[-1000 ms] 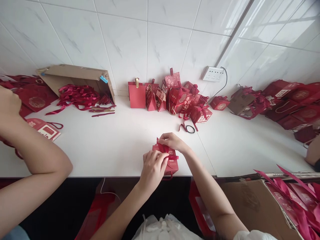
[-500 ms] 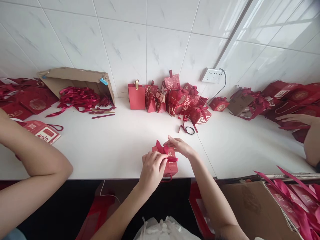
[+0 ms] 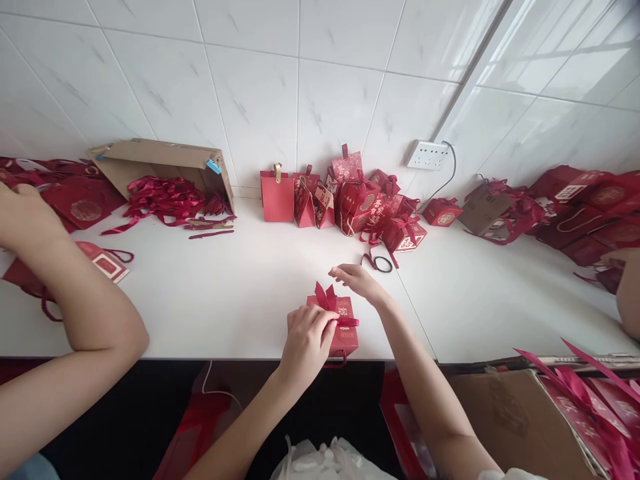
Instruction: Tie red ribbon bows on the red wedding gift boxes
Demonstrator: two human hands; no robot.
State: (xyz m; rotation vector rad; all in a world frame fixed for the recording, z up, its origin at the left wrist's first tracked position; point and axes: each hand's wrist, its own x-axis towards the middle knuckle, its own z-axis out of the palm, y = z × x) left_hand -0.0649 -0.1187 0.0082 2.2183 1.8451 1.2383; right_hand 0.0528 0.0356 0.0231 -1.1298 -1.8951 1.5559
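Observation:
A small red gift box with pale printed characters lies at the table's front edge. A dark red ribbon is on top of it, with two tails sticking up at the far side and a loop to the right. My left hand rests over the box, thumb and fingers pinched on the ribbon's middle; its palm hides part of the box. Just beyond the box, my right hand hovers with fingers stretched out and holds nothing.
Finished-looking red boxes stand along the wall. Ribbons spill from a tipped cardboard box at left. A black ring lies near the middle. Co-workers' arms reach in from both sides. A carton stands front right.
My right hand has drawn back from the ribbon and the box. My left hand keeps its pinch. The left co-worker's arm has shifted, and the right co-worker's hand has lowered.

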